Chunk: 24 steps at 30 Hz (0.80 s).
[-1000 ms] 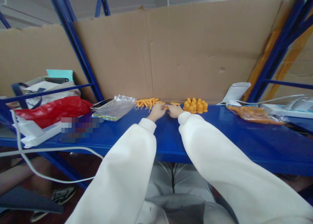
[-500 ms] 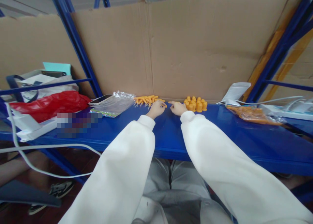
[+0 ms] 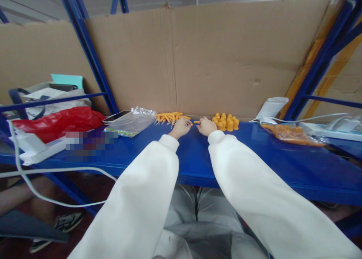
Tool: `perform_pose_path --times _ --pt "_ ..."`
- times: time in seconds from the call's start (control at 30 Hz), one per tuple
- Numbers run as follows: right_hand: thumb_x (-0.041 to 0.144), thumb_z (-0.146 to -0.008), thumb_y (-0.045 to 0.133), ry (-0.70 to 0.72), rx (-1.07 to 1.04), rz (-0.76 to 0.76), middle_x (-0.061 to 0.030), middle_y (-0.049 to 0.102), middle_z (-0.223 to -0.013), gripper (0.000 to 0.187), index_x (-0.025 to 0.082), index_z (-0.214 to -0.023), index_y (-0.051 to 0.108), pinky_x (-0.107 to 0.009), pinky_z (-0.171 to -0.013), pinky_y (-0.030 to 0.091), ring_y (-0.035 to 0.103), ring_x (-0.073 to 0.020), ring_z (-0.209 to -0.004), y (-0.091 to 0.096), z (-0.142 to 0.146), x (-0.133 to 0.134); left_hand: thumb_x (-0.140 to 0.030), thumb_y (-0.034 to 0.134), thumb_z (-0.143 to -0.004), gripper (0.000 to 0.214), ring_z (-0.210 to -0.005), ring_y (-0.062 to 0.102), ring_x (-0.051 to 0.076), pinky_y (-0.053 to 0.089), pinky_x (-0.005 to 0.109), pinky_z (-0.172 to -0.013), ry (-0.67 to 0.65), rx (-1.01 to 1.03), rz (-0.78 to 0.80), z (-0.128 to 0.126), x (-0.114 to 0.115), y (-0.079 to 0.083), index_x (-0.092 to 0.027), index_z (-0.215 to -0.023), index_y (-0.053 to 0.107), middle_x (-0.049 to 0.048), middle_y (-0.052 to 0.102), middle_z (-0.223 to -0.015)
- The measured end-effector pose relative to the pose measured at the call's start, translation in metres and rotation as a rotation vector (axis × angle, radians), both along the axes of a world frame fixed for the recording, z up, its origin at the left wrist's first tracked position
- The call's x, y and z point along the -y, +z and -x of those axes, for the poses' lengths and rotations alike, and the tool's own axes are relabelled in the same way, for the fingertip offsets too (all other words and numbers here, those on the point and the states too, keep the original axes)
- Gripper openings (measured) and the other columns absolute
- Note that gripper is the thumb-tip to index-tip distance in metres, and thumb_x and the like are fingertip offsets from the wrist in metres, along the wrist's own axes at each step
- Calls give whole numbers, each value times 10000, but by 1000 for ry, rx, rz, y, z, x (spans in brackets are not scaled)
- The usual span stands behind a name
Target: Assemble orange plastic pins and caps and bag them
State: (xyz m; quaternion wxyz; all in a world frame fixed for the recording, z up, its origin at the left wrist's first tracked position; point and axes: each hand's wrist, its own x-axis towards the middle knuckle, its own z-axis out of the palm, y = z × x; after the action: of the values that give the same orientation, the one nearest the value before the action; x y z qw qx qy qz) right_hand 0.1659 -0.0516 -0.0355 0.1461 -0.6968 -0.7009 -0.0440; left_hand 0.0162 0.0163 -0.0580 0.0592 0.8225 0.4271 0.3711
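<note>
My left hand [image 3: 181,128] is closed in a pinch above the blue shelf; a bit of orange and a glint of metal show at its fingertips. Facing it, my right hand [image 3: 207,127] pinches a slim orange piece [image 3: 196,122] that points left. The two hands are a small gap apart. Just left of my left hand lies a pile of orange stick-like pieces with metal chains [image 3: 166,117]. Beside my right hand stand several orange stepped cylinders [image 3: 226,122], grouped upright. My fingers hide most of what they hold.
A clear plastic bag [image 3: 137,122] and a phone [image 3: 117,116] lie left on the shelf [image 3: 195,161]. Further left are a red bag [image 3: 62,121] and a white power strip [image 3: 48,149]. Bagged orange parts [image 3: 294,134] lie right. Cardboard [image 3: 226,59] walls the back.
The orange piece in my right hand shows a little more and sits more level. My right fingers have shifted slightly. The whole view has tilted a little; the piles look unchanged.
</note>
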Motion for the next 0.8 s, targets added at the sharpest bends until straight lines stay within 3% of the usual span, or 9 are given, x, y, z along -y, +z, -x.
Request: perform_pose_path --times 0.27,0.43,0.63,0.8 --pt "202 -981 514 -91 -61 100 -247 555 -1468 500 65 -1460 474 -392 -1073 501 596 -317 -1357 6 4 8 -95 618 -800 213 -975 747 213 598 390 -987 -1 -1 -26 0 -3 -3 -192 -841 803 63 803 -983" --pt "136 -952 531 -142 -27 152 -260 642 -1382 491 48 -1434 516 -398 -1038 510 615 -313 -1340 7 4 12 -85 600 -818 250 -1075 734 226 566 398 -1058 -2 26 -39 -1 -6 -6 -178 -939 798 85 798 -1087" --pt "72 -921 502 -114 107 14 -253 691 -1295 410 72 -1302 654 -422 -993 460 656 -321 -1252 9 3 14 -93 615 -799 404 -1179 697 253 524 427 -1114 -17 38 -50 0 -11 -11 -151 -1182 729 133 755 -1226" --pt "24 -918 426 -41 201 -218 -262 672 -1258 411 48 -1271 634 -468 -1013 383 594 -335 -1242 12 0 12 -162 680 -779 626 -1371 564 318 383 534 -1219 13 12 -103 1 -12 -11 -160 -1399 589 163 651 -1415"
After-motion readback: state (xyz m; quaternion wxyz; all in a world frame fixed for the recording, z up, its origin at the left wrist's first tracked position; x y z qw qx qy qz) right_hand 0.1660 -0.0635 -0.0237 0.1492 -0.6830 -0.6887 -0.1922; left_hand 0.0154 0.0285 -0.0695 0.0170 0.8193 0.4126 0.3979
